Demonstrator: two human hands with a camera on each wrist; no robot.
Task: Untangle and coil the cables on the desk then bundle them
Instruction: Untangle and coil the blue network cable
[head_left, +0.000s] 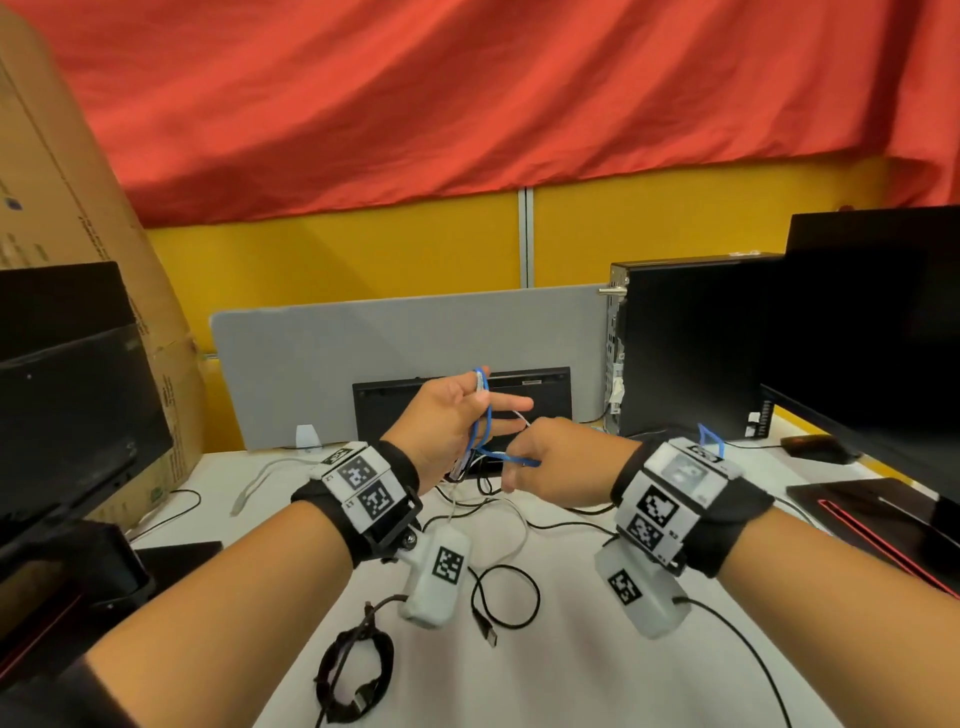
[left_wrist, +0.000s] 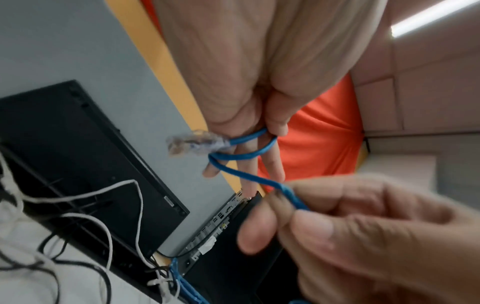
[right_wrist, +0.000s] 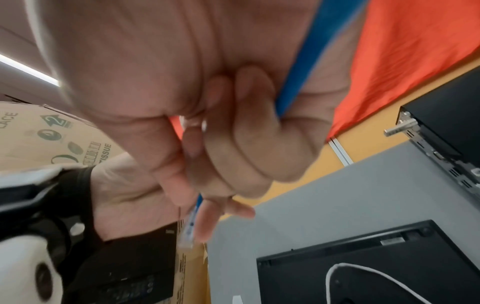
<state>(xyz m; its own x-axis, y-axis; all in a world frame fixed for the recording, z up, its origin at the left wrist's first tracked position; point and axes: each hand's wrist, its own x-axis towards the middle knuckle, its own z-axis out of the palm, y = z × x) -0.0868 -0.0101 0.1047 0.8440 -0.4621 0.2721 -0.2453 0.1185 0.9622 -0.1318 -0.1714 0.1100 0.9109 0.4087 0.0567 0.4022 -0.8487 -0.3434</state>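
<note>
A blue network cable (head_left: 485, 426) is looped round the fingers of my left hand (head_left: 462, 415), raised above the white desk (head_left: 571, 675). In the left wrist view its clear plug (left_wrist: 194, 144) sticks out beside the left hand (left_wrist: 249, 115), whose thumb presses the loops. My right hand (head_left: 545, 462) pinches the blue cable (left_wrist: 249, 176) just to the right; the rest runs back over that wrist. On the desk lie a coiled black cable (head_left: 353, 670), a loose black USB cable (head_left: 504, 597) and a white cable (head_left: 260, 478).
A black keyboard (head_left: 535, 395) leans on the grey divider (head_left: 363, 353) behind my hands. A desktop PC (head_left: 691, 343) and a monitor (head_left: 872, 332) stand at the right. Another monitor (head_left: 67, 395) and a cardboard box (head_left: 78, 208) stand at the left.
</note>
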